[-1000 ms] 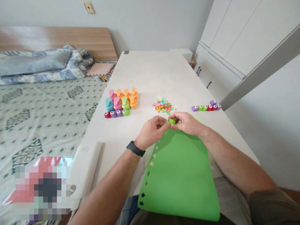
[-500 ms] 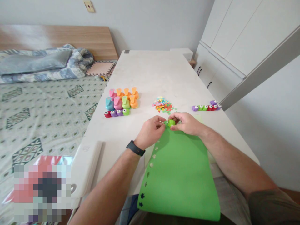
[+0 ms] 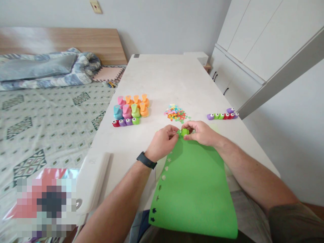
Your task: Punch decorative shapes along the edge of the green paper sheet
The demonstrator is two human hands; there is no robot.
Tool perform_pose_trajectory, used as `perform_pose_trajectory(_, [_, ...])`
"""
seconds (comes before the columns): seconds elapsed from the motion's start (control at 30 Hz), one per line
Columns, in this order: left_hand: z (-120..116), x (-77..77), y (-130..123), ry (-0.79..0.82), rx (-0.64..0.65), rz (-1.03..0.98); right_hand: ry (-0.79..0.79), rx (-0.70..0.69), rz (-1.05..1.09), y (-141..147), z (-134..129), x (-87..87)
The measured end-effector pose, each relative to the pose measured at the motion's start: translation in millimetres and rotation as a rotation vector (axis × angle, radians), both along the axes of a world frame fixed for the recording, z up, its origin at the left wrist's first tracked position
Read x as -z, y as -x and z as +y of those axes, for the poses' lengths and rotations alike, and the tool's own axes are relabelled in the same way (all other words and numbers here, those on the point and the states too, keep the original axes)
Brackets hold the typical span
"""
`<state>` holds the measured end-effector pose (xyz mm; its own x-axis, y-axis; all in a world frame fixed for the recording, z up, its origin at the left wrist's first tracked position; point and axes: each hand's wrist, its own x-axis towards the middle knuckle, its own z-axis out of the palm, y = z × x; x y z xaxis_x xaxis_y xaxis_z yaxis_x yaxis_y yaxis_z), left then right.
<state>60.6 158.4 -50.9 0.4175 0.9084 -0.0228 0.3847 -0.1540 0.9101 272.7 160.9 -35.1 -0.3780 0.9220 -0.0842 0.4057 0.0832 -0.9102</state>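
Note:
A sheet of green paper [image 3: 194, 189] slopes from the table toward my lap, its left edge pierced by a row of small shaped holes. At its far left corner my left hand [image 3: 164, 140] pinches the paper between thumb and fingers. My right hand [image 3: 201, 132] is closed around a small green craft punch [image 3: 185, 132], which sits at the sheet's far edge beside my left fingertips. Whether the paper is inside the punch's slot is too small to tell. Just beyond my hands lies a pile of colourful paper cutouts [image 3: 176, 113].
Larger craft punches [image 3: 127, 111] stand in rows at the left of the white table [image 3: 162, 77], with small punches [image 3: 129, 122] before them. More small punches [image 3: 222, 116] line the right side. A white device [image 3: 92, 182] lies at the near left edge, beside a bed [image 3: 50, 128].

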Motion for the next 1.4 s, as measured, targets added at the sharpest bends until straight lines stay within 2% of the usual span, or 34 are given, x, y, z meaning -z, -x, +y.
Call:
perform_pose_trajectory(0.4, [-0.1,3.1,1.0,-0.001,-0.016,-0.011,0.004,-0.025,0.038,-2.8,2.8,7.8])
perform_pose_trajectory(1.07, [0.8,3.4,1.5,0.004,-0.035,-0.019,0.038,-0.043,0.045,-2.8,1.9,4.6])
perform_pose_trajectory(1.4, [0.3,4.1,0.9,0.022,-0.021,-0.035,-0.003,-0.020,-0.007,-0.8,0.8,4.6])
